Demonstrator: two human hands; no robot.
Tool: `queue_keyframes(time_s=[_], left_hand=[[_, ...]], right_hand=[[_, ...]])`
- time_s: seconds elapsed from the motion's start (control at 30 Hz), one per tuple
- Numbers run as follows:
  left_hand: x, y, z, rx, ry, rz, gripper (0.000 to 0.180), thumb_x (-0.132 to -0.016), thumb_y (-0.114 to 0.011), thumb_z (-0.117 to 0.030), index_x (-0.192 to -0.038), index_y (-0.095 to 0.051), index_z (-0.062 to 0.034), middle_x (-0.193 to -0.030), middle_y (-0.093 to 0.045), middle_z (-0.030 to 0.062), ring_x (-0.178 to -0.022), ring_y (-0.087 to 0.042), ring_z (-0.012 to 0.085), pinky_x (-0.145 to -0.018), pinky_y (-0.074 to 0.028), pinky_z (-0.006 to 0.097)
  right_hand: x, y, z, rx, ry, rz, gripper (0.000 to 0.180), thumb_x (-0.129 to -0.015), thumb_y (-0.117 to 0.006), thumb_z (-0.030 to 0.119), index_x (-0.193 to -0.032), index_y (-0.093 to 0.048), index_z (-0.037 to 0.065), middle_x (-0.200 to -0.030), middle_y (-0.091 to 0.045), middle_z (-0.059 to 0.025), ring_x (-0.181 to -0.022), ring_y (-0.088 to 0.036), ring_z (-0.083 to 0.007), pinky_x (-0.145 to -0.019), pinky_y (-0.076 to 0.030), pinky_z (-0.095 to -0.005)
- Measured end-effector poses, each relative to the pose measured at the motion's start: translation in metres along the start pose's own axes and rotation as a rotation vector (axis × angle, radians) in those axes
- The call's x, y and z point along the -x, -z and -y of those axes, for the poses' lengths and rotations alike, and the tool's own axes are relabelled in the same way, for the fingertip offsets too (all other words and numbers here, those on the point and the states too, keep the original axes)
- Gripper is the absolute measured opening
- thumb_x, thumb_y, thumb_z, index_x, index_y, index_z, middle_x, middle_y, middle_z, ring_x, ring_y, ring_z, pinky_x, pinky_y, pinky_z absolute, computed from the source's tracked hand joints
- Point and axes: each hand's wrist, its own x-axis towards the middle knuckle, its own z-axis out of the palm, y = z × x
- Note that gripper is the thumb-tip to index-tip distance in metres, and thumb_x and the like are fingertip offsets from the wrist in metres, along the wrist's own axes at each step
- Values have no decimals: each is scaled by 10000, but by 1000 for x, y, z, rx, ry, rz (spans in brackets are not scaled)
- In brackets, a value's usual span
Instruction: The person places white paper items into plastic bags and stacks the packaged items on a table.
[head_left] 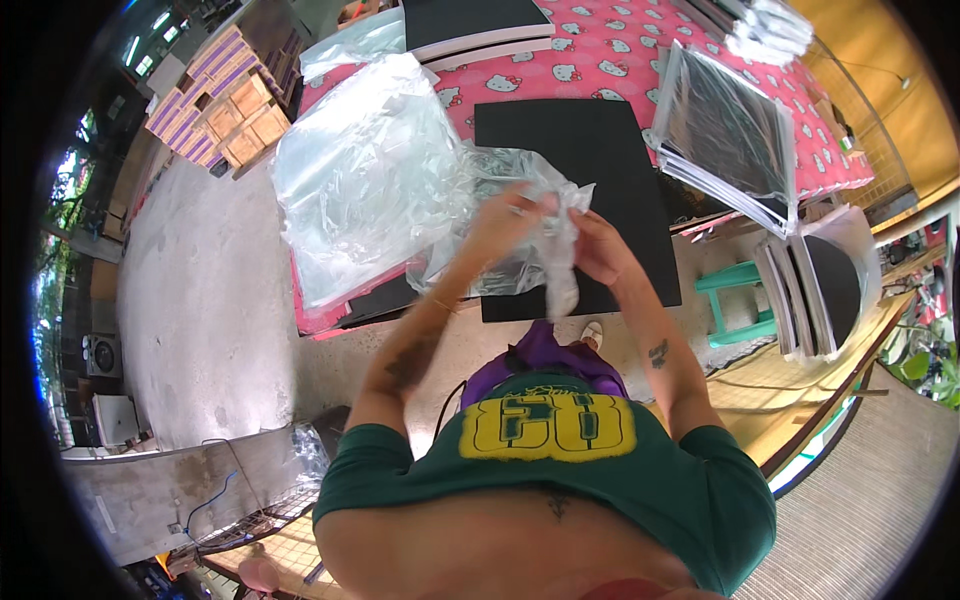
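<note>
In front of me, a crumpled clear plastic bag (520, 268) is bunched up over a flat black board (628, 200). My right hand (598, 250) is closed, pinching the bag's gathered edge. My left hand (505, 222) is a little smeared by motion; its fingers appear closed on the same plastic, close to the right hand. Part of the bag hangs down between my hands, past the board's near edge. Just left of it lies a pile of clear plastic bags (360, 180), spread flat on the table.
A pink patterned cloth covers the table (600, 65). At the back sit black and white panels (480, 25); to the right are plastic-wrapped panels (725, 130). More wrapped panels (810, 290) stand beside a green stool (735, 300). Stacked boxes (225, 100) stand at far left.
</note>
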Motion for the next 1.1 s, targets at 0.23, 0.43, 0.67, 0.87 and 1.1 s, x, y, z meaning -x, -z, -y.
queue_keyframes(time_s=[0.23,0.43,0.67,0.87,1.1], left_hand=[[-5,35,2,-251,-146,-488,239,-918,-517,-232,-892,-582,-4,-678,-575,164,-588,-572,272,-552,-433,378],[54,388,116,-1438,217,-938,308,-888,-551,-294,-787,-604,-8,-748,-607,127,-642,-563,237,-601,-456,452],[-2,244,49,-1111,5,-83,242,-880,-470,-155,-1019,-586,6,-1021,-605,205,-959,-562,346,-843,-429,431],[7,-42,-66,116,49,81,289,-883,-602,-271,-954,-626,7,-718,-579,-6,-686,-506,77,-597,-415,233],[-5,-6,-36,92,93,-515,245,-929,-523,-183,-805,-584,19,-714,-591,55,-643,-586,124,-621,-519,284]], right_hand=[[19,21,13,-316,377,-125,229,-936,-507,227,-1054,-569,41,-1046,-623,-85,-984,-593,-196,-902,-479,-371],[81,67,104,-79,434,-318,349,-929,-514,285,-1124,-539,-3,-1096,-601,-147,-1005,-589,-240,-916,-477,-381],[81,38,94,450,578,-403,253,-910,-549,164,-1120,-560,22,-1055,-614,-59,-921,-592,-153,-831,-472,-305],[35,-23,28,118,374,-44,228,-898,-572,130,-1110,-548,50,-982,-613,-27,-858,-589,-106,-779,-488,-269],[83,-24,53,-151,547,-215,64,-925,-526,119,-958,-537,65,-971,-627,-66,-880,-627,-161,-776,-517,-279]])
